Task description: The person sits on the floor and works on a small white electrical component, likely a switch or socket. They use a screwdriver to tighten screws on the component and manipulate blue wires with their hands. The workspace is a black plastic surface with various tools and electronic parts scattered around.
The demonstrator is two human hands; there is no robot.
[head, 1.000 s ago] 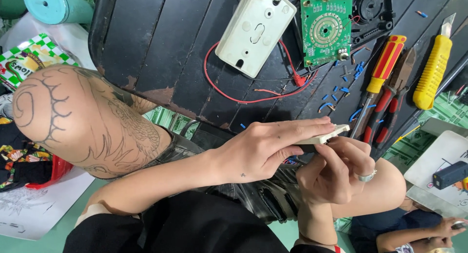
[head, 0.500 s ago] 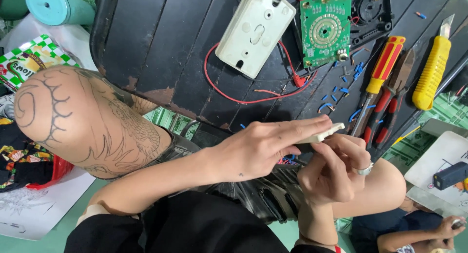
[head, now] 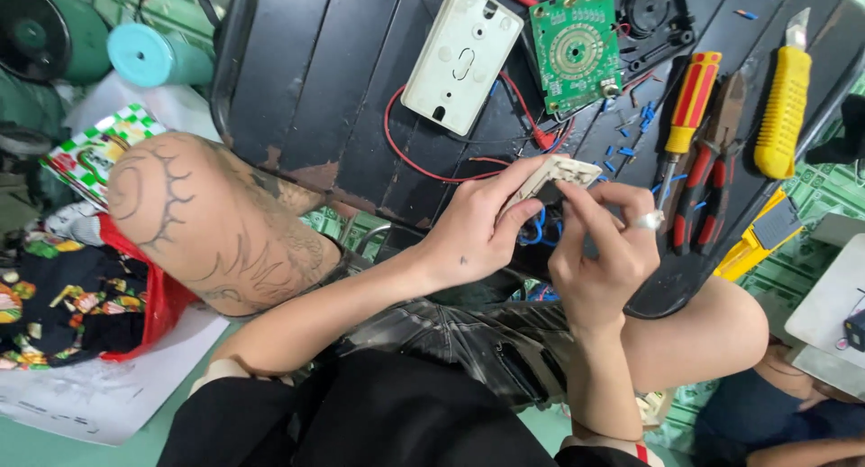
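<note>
Hands meet over the near edge of the dark wooden tabletop (head: 297, 89) in the head view, both on one small beige plastic part (head: 551, 177). It sits between the two hands, long axis slanting from near-left up to far-right, its far tip poking out past the fingertips. Left hand (head: 473, 233) comes in from the left, thumb and forefinger closed along the part's lower edge, pinching it flat. Right hand (head: 602, 255), ring on one finger, comes up from the near side, fingers curled with the fingertips pressed on the part's right end; how tight that grip is I cannot tell. Neither hand is nearer, both are touching. Blue wires (head: 537, 231) dangle just under the part, between the palms.

Farther out on the tabletop: a white switch box (head: 461, 57) lying face down, a green circuit board (head: 575, 42) just to its right, a red wire (head: 405, 152) looping near both. Off to the right, well apart from the hands, lie a red-and-yellow screwdriver (head: 688, 102), red-handled pliers (head: 712, 174) and a yellow utility knife (head: 782, 111).
</note>
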